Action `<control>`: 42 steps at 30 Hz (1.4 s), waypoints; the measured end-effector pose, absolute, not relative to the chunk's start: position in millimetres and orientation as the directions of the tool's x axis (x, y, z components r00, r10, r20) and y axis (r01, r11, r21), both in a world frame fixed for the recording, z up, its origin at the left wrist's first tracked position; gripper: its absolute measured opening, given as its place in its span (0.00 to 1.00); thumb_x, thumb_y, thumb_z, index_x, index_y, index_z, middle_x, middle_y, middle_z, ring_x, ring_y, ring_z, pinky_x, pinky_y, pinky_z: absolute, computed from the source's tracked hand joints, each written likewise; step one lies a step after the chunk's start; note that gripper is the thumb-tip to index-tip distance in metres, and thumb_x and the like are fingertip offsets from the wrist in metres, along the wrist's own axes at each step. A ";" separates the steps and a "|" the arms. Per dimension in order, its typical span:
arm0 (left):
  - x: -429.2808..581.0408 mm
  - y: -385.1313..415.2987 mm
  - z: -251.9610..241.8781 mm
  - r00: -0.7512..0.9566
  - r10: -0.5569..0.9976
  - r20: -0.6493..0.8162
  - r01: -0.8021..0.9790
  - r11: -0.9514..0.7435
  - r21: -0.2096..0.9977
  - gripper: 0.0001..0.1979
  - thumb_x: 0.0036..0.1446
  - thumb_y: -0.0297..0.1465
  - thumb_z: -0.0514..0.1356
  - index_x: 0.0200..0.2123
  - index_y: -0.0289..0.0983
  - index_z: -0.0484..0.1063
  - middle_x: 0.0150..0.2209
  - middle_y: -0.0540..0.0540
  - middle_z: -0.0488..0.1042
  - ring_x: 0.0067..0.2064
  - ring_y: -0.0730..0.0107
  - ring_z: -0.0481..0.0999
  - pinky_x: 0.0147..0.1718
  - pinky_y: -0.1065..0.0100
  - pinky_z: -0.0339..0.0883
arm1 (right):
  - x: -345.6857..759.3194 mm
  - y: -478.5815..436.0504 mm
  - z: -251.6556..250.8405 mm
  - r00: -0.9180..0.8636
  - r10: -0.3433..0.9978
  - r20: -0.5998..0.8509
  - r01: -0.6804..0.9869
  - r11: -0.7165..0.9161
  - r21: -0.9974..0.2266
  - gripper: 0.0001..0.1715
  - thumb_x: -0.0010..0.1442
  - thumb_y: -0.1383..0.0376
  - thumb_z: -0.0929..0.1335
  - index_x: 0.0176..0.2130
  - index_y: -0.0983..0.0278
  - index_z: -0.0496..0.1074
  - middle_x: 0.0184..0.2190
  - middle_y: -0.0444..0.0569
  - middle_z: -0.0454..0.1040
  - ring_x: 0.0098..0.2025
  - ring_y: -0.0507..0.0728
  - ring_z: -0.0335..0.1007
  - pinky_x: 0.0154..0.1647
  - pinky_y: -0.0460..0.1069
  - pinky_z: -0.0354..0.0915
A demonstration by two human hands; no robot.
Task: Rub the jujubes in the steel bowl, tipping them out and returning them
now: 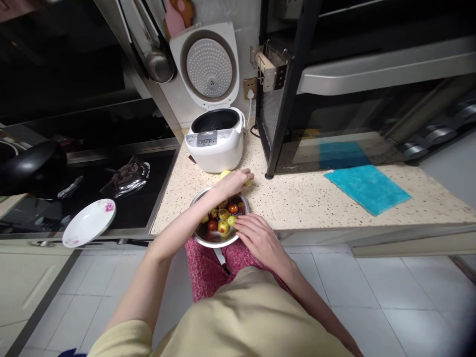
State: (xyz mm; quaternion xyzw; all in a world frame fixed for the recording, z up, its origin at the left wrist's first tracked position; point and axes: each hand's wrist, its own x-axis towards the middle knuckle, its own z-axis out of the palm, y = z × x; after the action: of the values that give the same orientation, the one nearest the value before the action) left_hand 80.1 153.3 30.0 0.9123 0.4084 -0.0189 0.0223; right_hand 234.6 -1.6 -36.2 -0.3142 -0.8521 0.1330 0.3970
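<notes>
A metal bowl (215,245) at the counter's front edge holds dark-looking water and several green and red-brown jujubes (223,227). My left hand (233,183) reaches across the bowl to the counter beyond its far rim. Its fingers curl over a yellow-green jujube (248,183). Beside that hand, nearer the rice cooker, more yellow-green fruit (225,174) shows, partly covered by the hand. Over the bowl's right rim, my right hand (260,237) has its fingertips at a pale green jujube (231,220); the thumb is hidden under the hand.
Behind the bowl stands a white rice cooker (217,148) with its lid raised. A black rack (275,148) with an oven is to the right, before it a blue cloth (368,188). At left, a floral plate (89,223) overhangs the gas stove (148,193), which bears a dark wok (35,166).
</notes>
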 end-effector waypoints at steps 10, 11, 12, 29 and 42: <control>15.4 46.7 46.2 0.525 0.818 0.235 0.717 -0.574 0.396 0.10 0.66 0.28 0.62 0.51 0.38 0.71 0.50 0.42 0.76 0.50 0.59 0.81 0.49 0.58 0.78 | 228.8 1.8 -38.7 -0.508 0.621 0.597 0.422 0.784 -0.456 0.17 0.73 0.70 0.64 0.55 0.62 0.78 0.51 0.52 0.83 0.56 0.61 0.77 0.62 0.64 0.72; 8.3 37.7 45.9 0.495 0.834 0.244 0.723 -0.551 0.417 0.10 0.66 0.29 0.63 0.50 0.38 0.71 0.50 0.43 0.76 0.49 0.59 0.80 0.49 0.58 0.77 | 228.5 2.0 -38.7 -0.510 0.620 0.596 0.423 0.785 -0.454 0.17 0.73 0.70 0.64 0.54 0.62 0.78 0.51 0.52 0.83 0.56 0.60 0.78 0.62 0.64 0.72; 1.8 29.3 44.8 0.468 0.847 0.250 0.728 -0.530 0.435 0.10 0.66 0.29 0.64 0.50 0.38 0.71 0.49 0.43 0.77 0.49 0.59 0.81 0.49 0.58 0.77 | 228.3 2.1 -38.7 -0.511 0.619 0.596 0.423 0.785 -0.453 0.17 0.73 0.70 0.64 0.54 0.62 0.79 0.51 0.52 0.83 0.55 0.60 0.78 0.62 0.64 0.72; -20.6 -27.1 9.2 0.295 0.944 0.144 0.754 -0.323 0.572 0.14 0.62 0.34 0.69 0.48 0.39 0.72 0.47 0.42 0.79 0.47 0.55 0.81 0.47 0.59 0.75 | 225.8 1.6 -39.7 -0.526 0.641 0.560 0.432 0.768 -0.473 0.17 0.73 0.70 0.63 0.54 0.62 0.79 0.51 0.51 0.83 0.55 0.60 0.77 0.64 0.64 0.69; -14.8 -38.6 14.0 0.247 0.960 0.135 0.808 -0.281 0.518 0.11 0.66 0.36 0.66 0.49 0.40 0.75 0.49 0.44 0.80 0.48 0.57 0.82 0.50 0.58 0.75 | 225.1 1.9 -39.7 -0.530 0.642 0.554 0.434 0.767 -0.473 0.17 0.73 0.69 0.64 0.53 0.61 0.79 0.50 0.51 0.83 0.55 0.60 0.78 0.65 0.64 0.69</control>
State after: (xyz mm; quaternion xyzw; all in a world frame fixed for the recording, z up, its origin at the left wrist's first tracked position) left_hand -14.8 -38.6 14.0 0.7702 0.5737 0.2174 0.1744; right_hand 225.1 1.9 -39.7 -0.3115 -0.8634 0.1398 0.3714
